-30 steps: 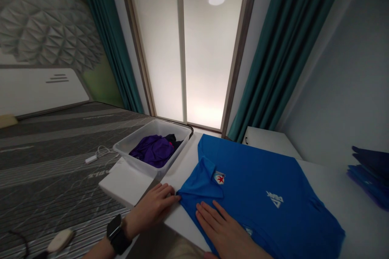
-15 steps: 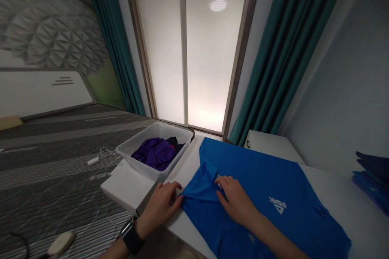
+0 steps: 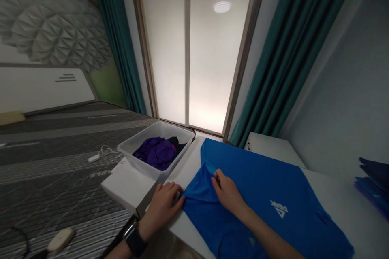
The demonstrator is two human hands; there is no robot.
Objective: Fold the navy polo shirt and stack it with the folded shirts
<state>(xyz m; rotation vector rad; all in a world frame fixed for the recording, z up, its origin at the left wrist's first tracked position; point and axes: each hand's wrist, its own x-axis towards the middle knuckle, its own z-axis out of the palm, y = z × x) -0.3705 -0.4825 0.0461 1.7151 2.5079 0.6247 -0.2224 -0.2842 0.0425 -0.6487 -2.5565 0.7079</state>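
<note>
A blue T-shirt (image 3: 258, 170) with a white logo lies spread over the white table, its left side bunched into a raised fold. My right hand (image 3: 227, 192) is closed, pinching the upper edge of that fold between thumb and curled fingers. At the shirt's left edge, my left hand (image 3: 165, 206), with a dark watch on the wrist, has thumb and index finger drawn together at the fabric. The cloth between those fingertips is partly hidden.
Left of the shirt, a translucent plastic bin (image 3: 136, 145) with purple and black clothes stands on a white box (image 3: 127, 186). Folded dark and blue garments (image 3: 373, 186) lie at the far right. Behind the table is a white cabinet (image 3: 270, 145); a bed (image 3: 75, 170) spreads to the left.
My right hand's fingers have closed on the fold, which they were spread over before. The cloth there is pulled up slightly. My left hand has hardly moved.
</note>
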